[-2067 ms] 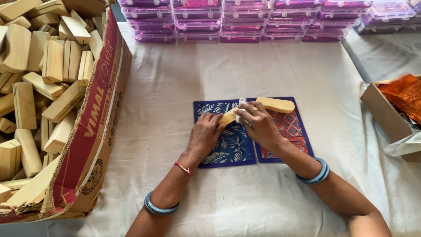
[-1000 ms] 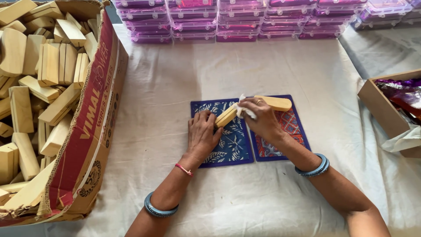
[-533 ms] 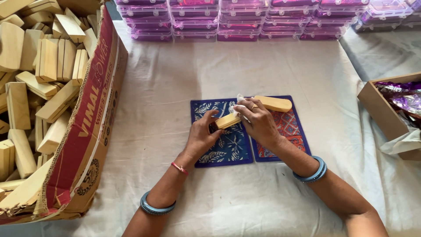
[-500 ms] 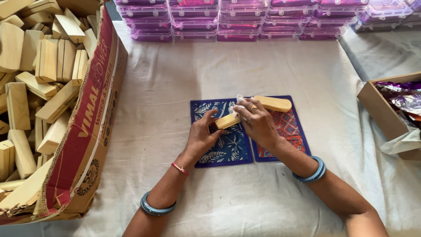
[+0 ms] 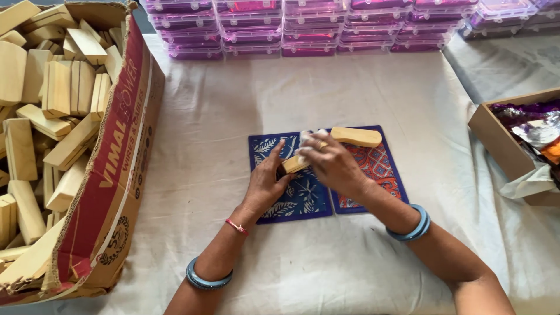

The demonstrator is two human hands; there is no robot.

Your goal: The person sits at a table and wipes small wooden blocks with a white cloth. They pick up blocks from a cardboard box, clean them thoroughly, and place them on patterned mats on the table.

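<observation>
Near the middle of the cloth-covered table, the left hand pinches the near end of a short pale wooden block, held over a blue leaf-patterned mat. The right hand presses a crumpled white cloth against it with closed fingers. A second, rounded wooden block lies on the adjoining red-patterned mat. Likely risk: the slight pinch could let the block twist free under rubbing pressure.
</observation>
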